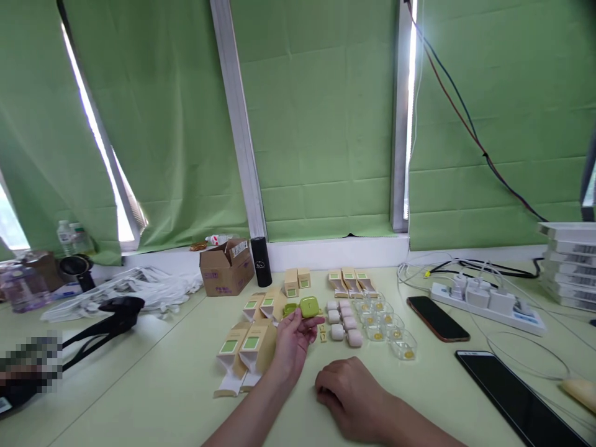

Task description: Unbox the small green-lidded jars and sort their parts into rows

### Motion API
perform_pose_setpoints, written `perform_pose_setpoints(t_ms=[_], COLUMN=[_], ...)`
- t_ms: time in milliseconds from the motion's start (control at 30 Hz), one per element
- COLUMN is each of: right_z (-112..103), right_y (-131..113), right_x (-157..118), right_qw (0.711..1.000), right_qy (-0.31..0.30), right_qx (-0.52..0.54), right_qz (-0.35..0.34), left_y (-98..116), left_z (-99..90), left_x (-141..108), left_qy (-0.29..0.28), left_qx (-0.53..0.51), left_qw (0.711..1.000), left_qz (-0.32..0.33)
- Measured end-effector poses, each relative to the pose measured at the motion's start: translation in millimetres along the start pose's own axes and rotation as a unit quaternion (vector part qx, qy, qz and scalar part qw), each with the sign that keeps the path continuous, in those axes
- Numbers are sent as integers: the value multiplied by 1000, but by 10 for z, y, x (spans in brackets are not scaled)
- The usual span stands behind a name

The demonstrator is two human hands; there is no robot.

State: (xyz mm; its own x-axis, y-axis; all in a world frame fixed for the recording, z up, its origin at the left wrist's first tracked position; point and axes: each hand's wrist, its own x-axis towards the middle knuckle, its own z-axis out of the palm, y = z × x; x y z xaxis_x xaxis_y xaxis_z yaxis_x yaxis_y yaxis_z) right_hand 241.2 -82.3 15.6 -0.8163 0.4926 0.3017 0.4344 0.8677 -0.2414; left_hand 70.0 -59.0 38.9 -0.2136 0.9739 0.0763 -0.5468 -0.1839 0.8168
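My left hand (297,335) is closed on a small green earbud case (309,306), held up over the table. A second green piece (289,308) shows just left of it; whether the two are joined I cannot tell. My right hand (349,397) rests on the table with its fingers curled in, and nothing shows in it. Between the hands and the back edge stand rows of white cases (337,332) and pink cases (354,338). Small yellow-green pieces (323,333) lie beside them. Left of my left hand are opened cardboard boxes (254,347) with green labels.
Clear plastic trays (404,345) lie right of the cases. Farther right are a phone (437,318), a larger black-screened device (516,397) and a power strip (488,307) with cables. A brown carton (226,270) and black cylinder (261,262) stand behind. White cables (135,288) lie left.
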Motion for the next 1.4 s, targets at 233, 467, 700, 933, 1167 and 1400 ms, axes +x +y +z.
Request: perform_pose_setpoints(t_ms=[233, 467, 700, 933, 1167, 1400], right_z=[22, 11, -9, 15, 31, 27], right_y=[24, 32, 25, 51, 58, 42], right_x=[7, -3, -4, -7, -11, -4], right_qw=[1000, 1000, 1000, 1000, 1000, 1000], right_qy=[3, 1, 2, -2, 1, -2], right_qx=[22, 19, 17, 8, 13, 21], right_qz=[0, 7, 6, 3, 1, 5], left_y=[86, 535, 636, 317, 293, 293], left_z=[-29, 87, -164, -491, -513, -534], left_x=[42, -48, -260, -352, -378, -364], left_qy=[2, 19, -182, -195, -189, -186], left_qx=[86, 447, 686, 769, 790, 797], left_qw=[993, 830, 539, 497, 496, 495], left_qz=[74, 334, 454, 350, 308, 293])
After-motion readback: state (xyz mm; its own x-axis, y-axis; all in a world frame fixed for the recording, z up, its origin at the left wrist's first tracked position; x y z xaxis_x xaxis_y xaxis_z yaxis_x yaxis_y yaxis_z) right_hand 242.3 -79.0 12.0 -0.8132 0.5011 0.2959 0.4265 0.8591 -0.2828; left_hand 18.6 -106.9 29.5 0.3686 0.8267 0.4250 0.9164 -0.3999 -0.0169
